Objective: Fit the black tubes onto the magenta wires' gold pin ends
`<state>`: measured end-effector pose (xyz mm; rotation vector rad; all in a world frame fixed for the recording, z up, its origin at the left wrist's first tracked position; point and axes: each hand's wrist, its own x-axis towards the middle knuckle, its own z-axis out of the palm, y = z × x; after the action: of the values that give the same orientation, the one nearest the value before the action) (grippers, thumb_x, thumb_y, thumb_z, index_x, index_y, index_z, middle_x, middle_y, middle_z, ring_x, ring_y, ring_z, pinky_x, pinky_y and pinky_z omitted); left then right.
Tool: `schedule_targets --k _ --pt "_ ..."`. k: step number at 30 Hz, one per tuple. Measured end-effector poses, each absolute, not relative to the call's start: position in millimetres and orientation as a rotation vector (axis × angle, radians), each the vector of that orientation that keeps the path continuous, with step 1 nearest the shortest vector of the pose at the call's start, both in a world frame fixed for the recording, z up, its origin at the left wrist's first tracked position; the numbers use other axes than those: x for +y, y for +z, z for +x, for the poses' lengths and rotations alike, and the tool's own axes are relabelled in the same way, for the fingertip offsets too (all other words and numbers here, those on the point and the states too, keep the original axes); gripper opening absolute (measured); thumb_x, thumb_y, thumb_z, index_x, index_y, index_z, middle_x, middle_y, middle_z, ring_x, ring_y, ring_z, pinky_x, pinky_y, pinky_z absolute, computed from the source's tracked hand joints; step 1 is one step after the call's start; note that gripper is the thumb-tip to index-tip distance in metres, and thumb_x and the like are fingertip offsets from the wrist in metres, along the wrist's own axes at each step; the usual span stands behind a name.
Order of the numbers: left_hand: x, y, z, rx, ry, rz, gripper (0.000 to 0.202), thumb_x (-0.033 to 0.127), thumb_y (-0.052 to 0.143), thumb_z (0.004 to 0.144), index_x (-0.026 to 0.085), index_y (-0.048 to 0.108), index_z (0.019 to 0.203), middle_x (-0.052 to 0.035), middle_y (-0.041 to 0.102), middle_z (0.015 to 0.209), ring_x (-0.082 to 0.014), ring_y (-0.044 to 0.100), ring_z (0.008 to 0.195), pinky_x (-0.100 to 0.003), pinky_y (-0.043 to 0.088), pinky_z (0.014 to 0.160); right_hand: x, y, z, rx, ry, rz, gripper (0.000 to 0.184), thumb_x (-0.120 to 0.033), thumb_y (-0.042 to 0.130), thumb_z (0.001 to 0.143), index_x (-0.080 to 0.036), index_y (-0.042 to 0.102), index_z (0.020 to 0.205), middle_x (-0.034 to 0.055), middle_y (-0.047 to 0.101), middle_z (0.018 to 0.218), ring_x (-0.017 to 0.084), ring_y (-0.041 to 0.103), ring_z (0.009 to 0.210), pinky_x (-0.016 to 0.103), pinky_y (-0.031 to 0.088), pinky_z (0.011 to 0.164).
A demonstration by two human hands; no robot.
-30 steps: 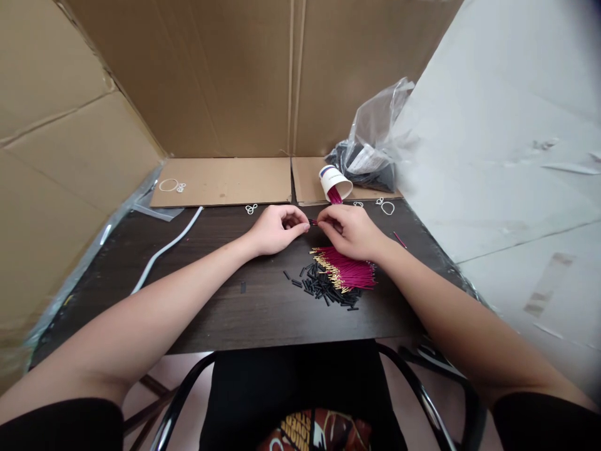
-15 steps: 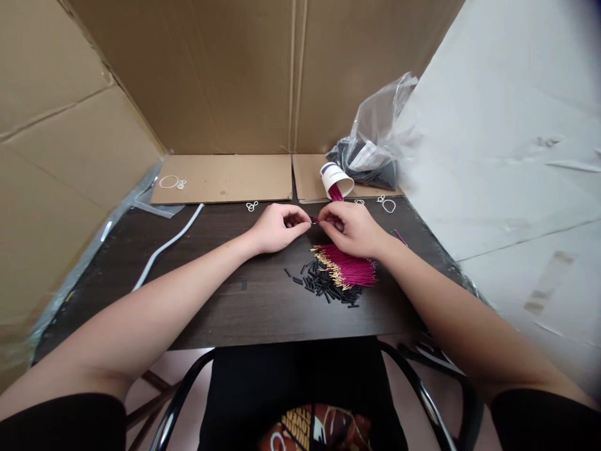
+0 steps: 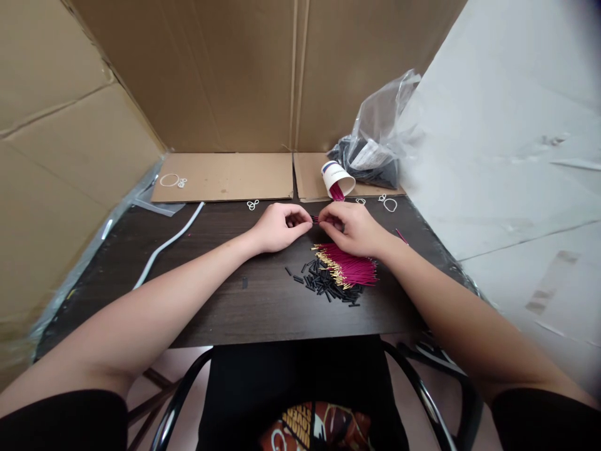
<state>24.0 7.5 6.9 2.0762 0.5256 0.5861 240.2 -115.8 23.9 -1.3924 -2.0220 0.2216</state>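
Pinching one skinny magenta wire [image 3: 315,219] between them, the left hand [image 3: 277,227] and right hand [image 3: 354,228] meet over the middle of the dark table [image 3: 225,307], fingertips of both closed tight on it, one at each end. The bit in the left fingers is too tiny to make out properly; might be a sleeve going on, can't tell. Just in front of the right hand lies a pile of magenta wires [image 3: 352,270] with gold tips, and touching its left edge is a scatter of short black sleeves [image 3: 322,287]. Behind the hands a paper cup [image 3: 337,177] lies tipped over with more magenta wires poking out, next to a plastic bag [image 3: 375,144] of dark stuff. Some rubber bands [image 3: 389,205] sit near the cup, and a white cord [image 3: 164,247] runs along the left side.
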Motion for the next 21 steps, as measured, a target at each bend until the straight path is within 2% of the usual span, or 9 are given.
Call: schedule_targets --k 3,6,8,13,16,21 --pt "7 8 21 0.48 0.624 2.202 0.009 0.025 0.075 0.09 0.018 0.08 0.089 -0.0068 0.079 0.09 -0.0197 0.066 0.08 -0.037 0.053 0.077 -117 28 246 -2.04 0.208 -1.427 0.009 -0.017 0.062 0.096 -0.019 0.07 0.094 0.0058 0.073 0.086 0.019 0.061 0.074 0.035 0.046 0.074" --pt "5 10 17 0.332 0.61 2.34 0.003 0.018 0.076 0.083 0.02 0.077 0.081 -0.0083 0.079 0.104 -0.0253 0.07 0.1 -0.043 0.055 0.094 -117 29 252 -2.034 0.173 -1.456 0.008 -0.014 0.063 0.09 -0.019 0.069 0.089 0.0046 0.071 0.082 0.018 0.061 0.072 0.034 0.045 0.072" --pt "2 14 15 0.259 0.558 2.389 0.004 0.02 0.079 0.081 0.021 0.075 0.081 -0.0085 0.076 0.11 -0.0282 0.068 0.109 -0.046 0.054 0.102 -116 29 255 -2.03 0.166 -1.464 0.008 -0.013 0.063 0.088 -0.018 0.069 0.088 0.0042 0.07 0.081 0.018 0.061 0.072 0.033 0.045 0.071" --pt "-4 24 12 0.124 0.373 2.391 0.012 0.031 0.083 0.085 0.021 0.075 0.086 -0.0068 0.069 0.103 -0.0269 0.065 0.103 -0.045 0.052 0.097 -115 27 256 -2.044 0.188 -1.488 0.008 -0.013 0.063 0.088 -0.018 0.069 0.089 0.0047 0.07 0.081 0.017 0.059 0.07 0.032 0.044 0.07" --pt "-6 26 12 0.095 0.239 2.418 0.013 0.034 0.084 0.086 0.022 0.079 0.088 -0.0067 0.072 0.104 -0.0291 0.064 0.109 -0.048 0.048 0.104 -115 26 256 -2.051 0.178 -1.497 0.008 -0.014 0.062 0.088 -0.018 0.069 0.089 0.005 0.07 0.081 0.018 0.06 0.071 0.032 0.043 0.07" --pt "-5 24 12 0.077 0.212 2.446 0.004 0.026 0.079 0.089 0.023 0.081 0.088 -0.0066 0.073 0.102 -0.029 0.063 0.108 -0.05 0.045 0.108 -115 26 256 -2.054 0.182 -1.504 0.008 -0.014 0.062 0.088 -0.018 0.069 0.088 0.0051 0.07 0.082 0.018 0.061 0.073 0.032 0.044 0.072"
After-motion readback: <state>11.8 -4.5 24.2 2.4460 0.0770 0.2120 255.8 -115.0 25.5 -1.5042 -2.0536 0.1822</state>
